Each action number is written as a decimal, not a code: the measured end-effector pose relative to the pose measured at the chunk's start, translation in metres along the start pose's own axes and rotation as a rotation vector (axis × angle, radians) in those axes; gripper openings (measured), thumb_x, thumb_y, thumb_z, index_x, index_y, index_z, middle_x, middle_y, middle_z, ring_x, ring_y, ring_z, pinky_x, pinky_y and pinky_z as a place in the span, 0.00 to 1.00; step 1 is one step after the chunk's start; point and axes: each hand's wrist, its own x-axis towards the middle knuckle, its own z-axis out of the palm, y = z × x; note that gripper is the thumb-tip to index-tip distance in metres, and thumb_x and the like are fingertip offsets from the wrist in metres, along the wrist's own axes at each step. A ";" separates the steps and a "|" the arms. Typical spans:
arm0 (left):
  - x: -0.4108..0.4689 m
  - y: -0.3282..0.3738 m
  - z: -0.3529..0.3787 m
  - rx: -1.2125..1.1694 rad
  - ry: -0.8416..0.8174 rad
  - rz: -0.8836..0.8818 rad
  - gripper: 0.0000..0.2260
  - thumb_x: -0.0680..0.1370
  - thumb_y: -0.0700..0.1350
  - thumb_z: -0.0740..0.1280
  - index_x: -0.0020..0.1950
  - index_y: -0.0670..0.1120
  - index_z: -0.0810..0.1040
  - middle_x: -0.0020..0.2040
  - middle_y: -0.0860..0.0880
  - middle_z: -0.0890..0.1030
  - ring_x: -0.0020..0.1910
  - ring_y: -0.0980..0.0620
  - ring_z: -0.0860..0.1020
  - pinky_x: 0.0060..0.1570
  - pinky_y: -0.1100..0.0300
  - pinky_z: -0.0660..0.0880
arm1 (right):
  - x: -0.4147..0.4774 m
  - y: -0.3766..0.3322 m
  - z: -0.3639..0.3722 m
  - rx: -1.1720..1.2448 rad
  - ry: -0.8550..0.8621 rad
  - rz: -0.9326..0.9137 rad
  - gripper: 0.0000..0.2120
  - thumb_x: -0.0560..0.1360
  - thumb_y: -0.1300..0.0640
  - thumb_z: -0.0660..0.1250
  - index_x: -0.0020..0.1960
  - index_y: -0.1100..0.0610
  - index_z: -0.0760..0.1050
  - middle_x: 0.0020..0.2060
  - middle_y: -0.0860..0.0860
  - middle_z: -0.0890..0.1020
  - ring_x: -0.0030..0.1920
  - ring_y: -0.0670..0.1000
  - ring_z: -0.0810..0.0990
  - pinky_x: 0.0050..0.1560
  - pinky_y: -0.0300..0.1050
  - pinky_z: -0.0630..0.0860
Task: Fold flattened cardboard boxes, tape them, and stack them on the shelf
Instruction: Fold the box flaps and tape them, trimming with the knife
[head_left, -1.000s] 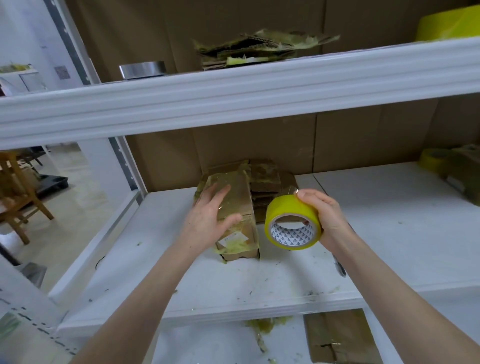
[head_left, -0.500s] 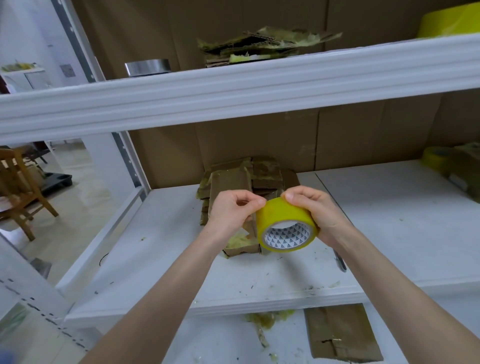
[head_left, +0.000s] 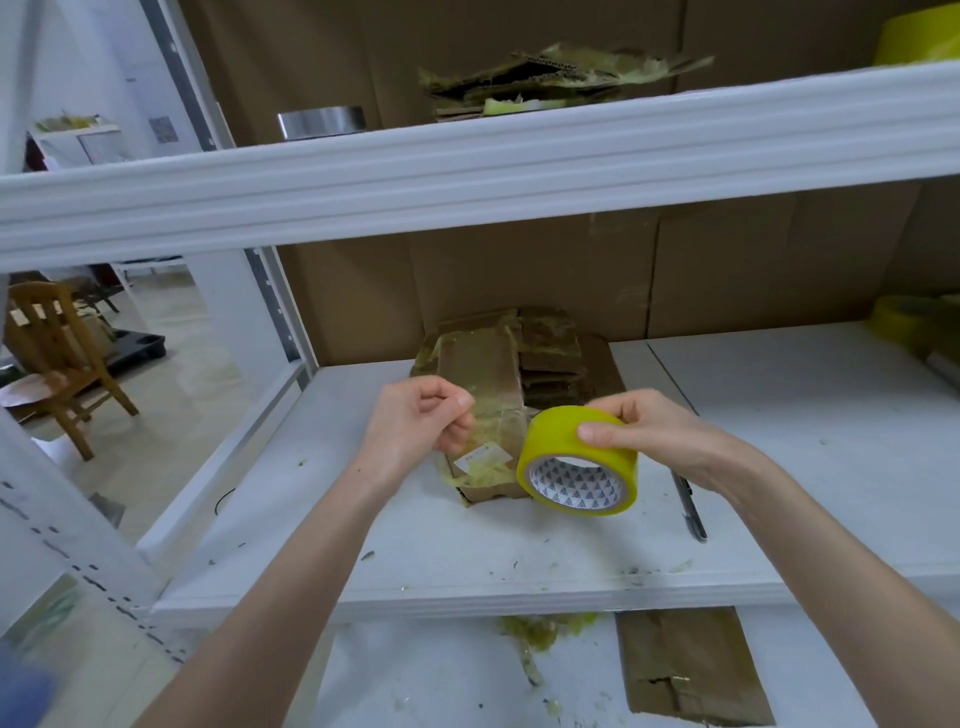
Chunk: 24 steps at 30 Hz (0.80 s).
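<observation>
A yellow tape roll (head_left: 579, 460) is held above the white middle shelf (head_left: 779, 415) by my right hand (head_left: 654, 431), thumb on its outer face. My left hand (head_left: 415, 421) is to the left of the roll, pinching the free end of a clear strip of tape (head_left: 498, 426) that stretches to the roll. Behind both hands a folded cardboard box (head_left: 485, 384) with yellowish tape remnants lies on the shelf. More flattened cardboard pieces (head_left: 556, 358) are piled to its right.
A knife or pen (head_left: 691, 506) lies on the shelf right of the roll. The upper shelf holds torn cardboard (head_left: 545, 78) and a silver tape roll (head_left: 322, 122). Another yellow roll (head_left: 904, 317) sits far right. A flat cardboard sheet (head_left: 685, 667) lies on the lower shelf. A wooden chair (head_left: 57, 353) stands left.
My left hand left the top of the box, went to the roll and took the tape end, then pulled it leftward. The roll stays in my right hand.
</observation>
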 end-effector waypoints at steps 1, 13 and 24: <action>-0.002 -0.001 -0.002 0.003 0.021 0.003 0.06 0.78 0.37 0.66 0.43 0.40 0.81 0.32 0.46 0.81 0.28 0.56 0.79 0.30 0.65 0.78 | -0.002 0.002 -0.001 0.013 -0.025 -0.008 0.18 0.67 0.46 0.73 0.49 0.59 0.83 0.42 0.51 0.85 0.45 0.47 0.82 0.49 0.38 0.75; -0.011 -0.029 -0.023 0.093 0.253 0.016 0.07 0.77 0.39 0.68 0.40 0.47 0.81 0.30 0.51 0.81 0.29 0.58 0.78 0.35 0.60 0.81 | -0.007 -0.014 0.000 -0.365 0.143 -0.092 0.19 0.65 0.41 0.72 0.40 0.58 0.80 0.29 0.47 0.78 0.32 0.46 0.75 0.34 0.41 0.69; -0.006 -0.040 -0.031 0.065 0.339 0.048 0.08 0.77 0.39 0.68 0.39 0.49 0.80 0.32 0.50 0.82 0.31 0.55 0.78 0.36 0.58 0.80 | 0.000 -0.012 0.009 -0.815 0.404 -0.018 0.09 0.75 0.40 0.65 0.49 0.43 0.78 0.40 0.47 0.80 0.45 0.52 0.77 0.40 0.45 0.72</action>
